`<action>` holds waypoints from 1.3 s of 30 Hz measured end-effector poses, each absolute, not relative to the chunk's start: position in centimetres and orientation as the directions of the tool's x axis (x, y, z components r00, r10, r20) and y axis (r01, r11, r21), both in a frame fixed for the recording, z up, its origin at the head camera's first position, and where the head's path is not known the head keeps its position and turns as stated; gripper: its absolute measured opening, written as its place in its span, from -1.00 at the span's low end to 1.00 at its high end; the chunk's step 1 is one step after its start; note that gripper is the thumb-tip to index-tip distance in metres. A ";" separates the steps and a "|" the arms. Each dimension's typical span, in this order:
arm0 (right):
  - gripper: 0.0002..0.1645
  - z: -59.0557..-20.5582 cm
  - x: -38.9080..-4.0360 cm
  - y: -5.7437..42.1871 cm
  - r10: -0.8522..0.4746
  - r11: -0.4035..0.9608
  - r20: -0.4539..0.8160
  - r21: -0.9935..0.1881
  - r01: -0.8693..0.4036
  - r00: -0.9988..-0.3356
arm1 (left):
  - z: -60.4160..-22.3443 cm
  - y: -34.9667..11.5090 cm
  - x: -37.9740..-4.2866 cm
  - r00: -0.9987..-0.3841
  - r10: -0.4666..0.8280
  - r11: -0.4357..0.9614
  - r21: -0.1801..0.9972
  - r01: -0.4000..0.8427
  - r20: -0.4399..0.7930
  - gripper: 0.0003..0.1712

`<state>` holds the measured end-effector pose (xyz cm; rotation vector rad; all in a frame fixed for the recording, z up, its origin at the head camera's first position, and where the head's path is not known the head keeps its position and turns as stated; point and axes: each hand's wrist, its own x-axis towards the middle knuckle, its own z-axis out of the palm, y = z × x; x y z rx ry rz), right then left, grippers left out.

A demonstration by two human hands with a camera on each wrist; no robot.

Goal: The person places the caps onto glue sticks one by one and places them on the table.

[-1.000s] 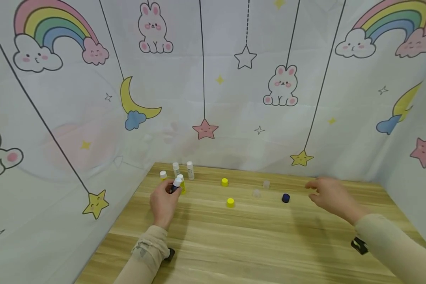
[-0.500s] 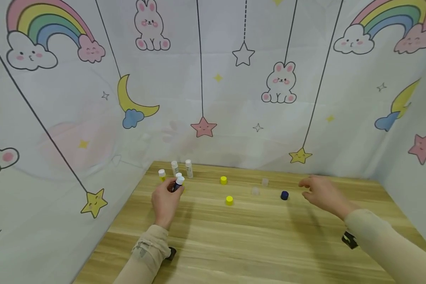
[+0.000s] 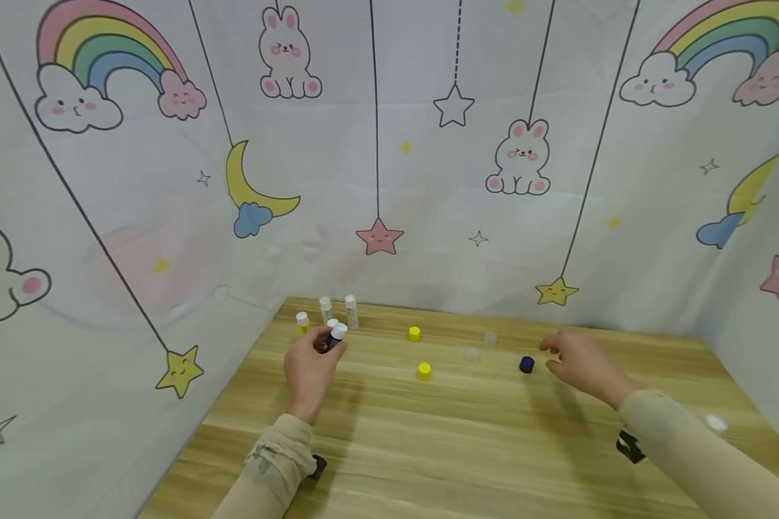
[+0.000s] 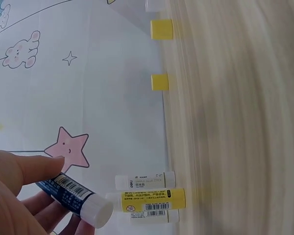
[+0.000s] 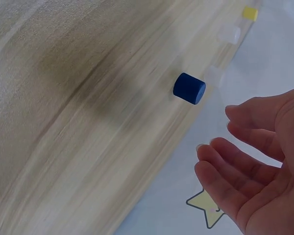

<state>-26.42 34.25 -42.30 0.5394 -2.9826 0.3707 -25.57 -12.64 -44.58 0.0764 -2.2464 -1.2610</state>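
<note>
My left hand (image 3: 311,367) grips a dark blue glue stick (image 4: 71,193) between thumb and fingers, above the table's left side. Its white end is uncovered and tilts up to the right. Just behind it stand two white glue sticks (image 3: 352,312) and a yellow glue stick (image 3: 302,323); another white-topped one is mostly hidden by the hand. On the right, my right hand (image 3: 584,364) hovers with loosely bent fingers, holding nothing. The dark blue cap (image 5: 189,88) lies on the table near its fingertips, a small gap apart.
Across the middle of the wooden table (image 3: 428,447) lie two yellow caps (image 3: 424,371) and two clear caps (image 3: 490,338). A printed cloth (image 3: 441,180) hangs behind the table and along its sides.
The right hand has moved left, closer to the dark blue cap. The left hand has shifted slightly right with the glue stick still in its grip.
</note>
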 end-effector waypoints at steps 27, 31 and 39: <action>-0.59 -44.9 -28.3 32.8 -0.340 0.902 0.152 -0.225 -0.368 -0.928 | -43.5 -11.6 -24.5 -0.838 -0.293 0.557 0.794 0.243 0.461 -0.64; -0.54 -45.3 -28.6 32.6 -0.332 0.901 0.143 -0.246 -0.358 -0.933 | -43.3 -11.6 -24.4 -0.830 -0.287 0.562 0.786 0.258 0.478 -0.63; -0.52 -46.0 -28.9 32.3 -0.332 0.902 0.143 -0.240 -0.358 -0.932 | -43.5 -11.7 -24.3 -0.835 -0.269 0.559 0.784 0.271 0.480 -0.64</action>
